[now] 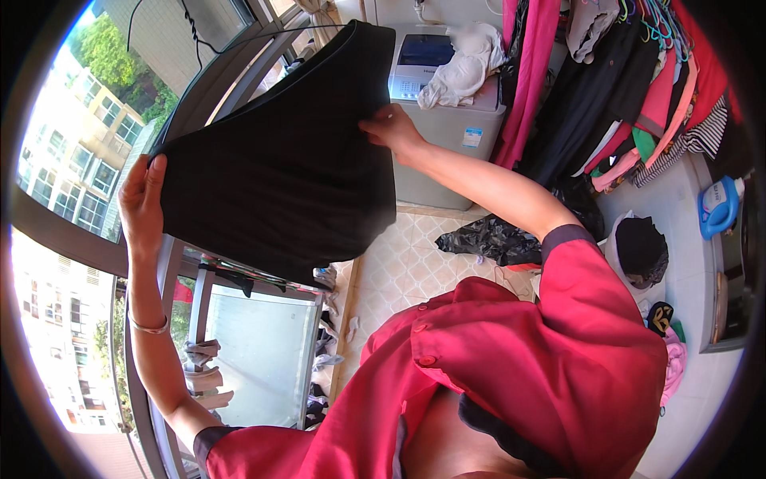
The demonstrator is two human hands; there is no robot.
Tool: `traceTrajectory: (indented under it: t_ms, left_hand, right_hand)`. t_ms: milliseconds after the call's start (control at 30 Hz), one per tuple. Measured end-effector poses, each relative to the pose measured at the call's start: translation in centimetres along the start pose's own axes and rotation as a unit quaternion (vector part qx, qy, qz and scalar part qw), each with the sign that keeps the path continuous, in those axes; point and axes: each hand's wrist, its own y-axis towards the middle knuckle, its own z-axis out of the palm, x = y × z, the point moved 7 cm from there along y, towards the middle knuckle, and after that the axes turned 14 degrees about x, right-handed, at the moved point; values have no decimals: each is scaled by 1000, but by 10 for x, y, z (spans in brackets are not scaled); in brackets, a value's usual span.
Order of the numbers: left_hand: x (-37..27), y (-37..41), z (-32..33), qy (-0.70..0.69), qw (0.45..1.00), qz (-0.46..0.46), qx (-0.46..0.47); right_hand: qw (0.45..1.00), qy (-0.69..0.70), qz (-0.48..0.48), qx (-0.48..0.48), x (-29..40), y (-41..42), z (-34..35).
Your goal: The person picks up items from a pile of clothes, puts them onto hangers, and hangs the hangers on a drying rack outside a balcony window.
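Observation:
A black cloth garment (275,149) hangs spread out in front of me, its bound upper edge slanting from high right to lower left. My left hand (142,191) pinches its left corner between thumb and fingers, close to the window frame. With fingers and thumb, my right hand (395,133) grips the garment's right side, in front of the washing machine. A thin dark cord or wire (281,29) runs near the top edge; whether the cloth touches it I cannot tell. The garment hides part of the window and rail behind it.
A grey washing machine (449,149) stands ahead with a white bra (464,72) on its lid. Hanging clothes (622,90) crowd the right, near a blue detergent bottle (721,206) and a white bucket (613,254) holding dark cloth. Black plastic (491,239) lies on the tiled floor (401,257).

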Motion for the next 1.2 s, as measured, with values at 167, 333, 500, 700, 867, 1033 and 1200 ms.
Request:
traceTrajectory:
  t_ms: [167,333,500,700,867,1033,1200]
  left_hand:
    - [11,-1,-7,-48,998,7,-30]
    - [29,-22,-37,176,979,-95,-32]
    - [35,-26,-19,153,988,-14,34]
    - [27,-25,4,148,979,9,139]
    - [36,-24,-8,-84,996,-14,22]
    - [13,-16,21,-135,983,15,124]
    - [32,-17,2,-191,977,-11,97]
  right_hand:
    - [966,210,94,118,-14,11,2]
    - [984,-109,-21,139,77,-23,-60]
    - [956,-258,-100,93,137,-33,-90]
    - [989,139,-49,14,134,-20,-126]
    - [906,-400,-87,111,121,-21,-114]
    - [909,-339,-167,175,127,-44,-79]
    - [901,-265,-305,157,176,-82,-50]
